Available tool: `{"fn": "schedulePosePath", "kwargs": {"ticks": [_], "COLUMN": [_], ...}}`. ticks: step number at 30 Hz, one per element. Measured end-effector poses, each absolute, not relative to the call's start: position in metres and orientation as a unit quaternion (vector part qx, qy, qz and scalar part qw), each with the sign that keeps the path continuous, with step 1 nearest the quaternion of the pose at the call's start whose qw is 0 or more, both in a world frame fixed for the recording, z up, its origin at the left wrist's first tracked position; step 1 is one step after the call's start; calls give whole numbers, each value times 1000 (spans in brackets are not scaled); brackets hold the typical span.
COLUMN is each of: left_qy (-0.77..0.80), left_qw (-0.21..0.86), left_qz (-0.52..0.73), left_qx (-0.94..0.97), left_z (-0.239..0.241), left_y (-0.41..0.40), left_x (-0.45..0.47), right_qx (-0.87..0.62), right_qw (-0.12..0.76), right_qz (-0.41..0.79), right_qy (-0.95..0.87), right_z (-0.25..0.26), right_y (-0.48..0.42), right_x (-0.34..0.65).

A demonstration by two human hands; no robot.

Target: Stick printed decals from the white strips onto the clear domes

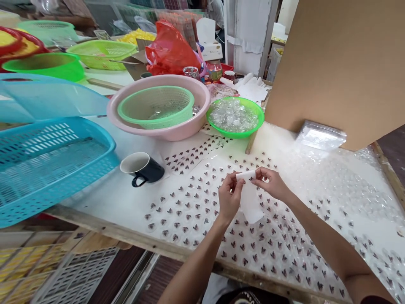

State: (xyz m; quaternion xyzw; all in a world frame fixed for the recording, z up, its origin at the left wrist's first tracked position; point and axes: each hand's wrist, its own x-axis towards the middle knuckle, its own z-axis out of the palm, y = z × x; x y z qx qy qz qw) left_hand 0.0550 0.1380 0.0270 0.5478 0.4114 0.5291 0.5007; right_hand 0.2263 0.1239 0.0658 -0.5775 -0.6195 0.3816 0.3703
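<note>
White tabletop (98,200): two hands (229,198) (269,183) hold one paper strip (251,204).

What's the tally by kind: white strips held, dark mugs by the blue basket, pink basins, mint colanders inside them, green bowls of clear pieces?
White strip, held by left hand and right hand: 1
Dark mug: 1
Pink basin: 1
Mint colander: 1
Green bowl: 1
Total: 5
</note>
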Motion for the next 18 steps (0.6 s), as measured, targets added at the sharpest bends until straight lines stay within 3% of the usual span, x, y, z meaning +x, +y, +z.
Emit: {"fn": "schedulePosePath", "kwargs": {"ticks": [18], "left_qy": [385], "left_qw": [501], "left_qz": [514], "left_qx": [580], "left_z": [27], "left_y": [138], "left_x": [57], "right_qx": [-581], "right_qw": [410], "right_qz": [387], "right_qy": [-587], "right_z": [69], "right_y": [110], "right_x": [219]}}
